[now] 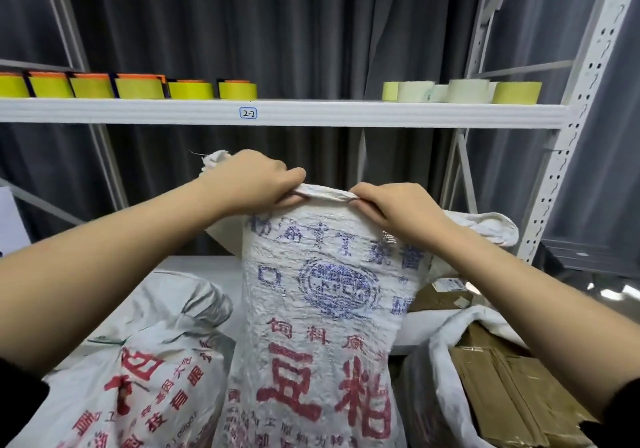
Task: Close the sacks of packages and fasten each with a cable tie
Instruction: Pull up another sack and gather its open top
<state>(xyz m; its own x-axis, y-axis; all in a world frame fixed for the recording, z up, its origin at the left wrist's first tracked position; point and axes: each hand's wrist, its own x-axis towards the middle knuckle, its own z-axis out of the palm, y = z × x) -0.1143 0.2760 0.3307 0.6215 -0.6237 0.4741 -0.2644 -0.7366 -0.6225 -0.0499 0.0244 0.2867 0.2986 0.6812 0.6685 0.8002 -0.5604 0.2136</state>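
Observation:
A tall white woven sack (322, 326) with blue and red print stands upright in the middle. My left hand (249, 184) and my right hand (398, 210) both grip its rolled top rim, side by side, with the rim stretched between them. To its left leans a second white sack (138, 371) with red print, its mouth gathered. On the right, a third sack (446, 343) stands open and shows brown cardboard packages (512, 388) inside. No cable tie is visible.
A white shelf board (311, 112) labelled 2-2 runs across above the sacks, carrying yellow tape rolls (138, 88) on the left and pale tape rolls (460, 91) on the right. A perforated rack upright (568, 129) stands at right. Grey curtains hang behind.

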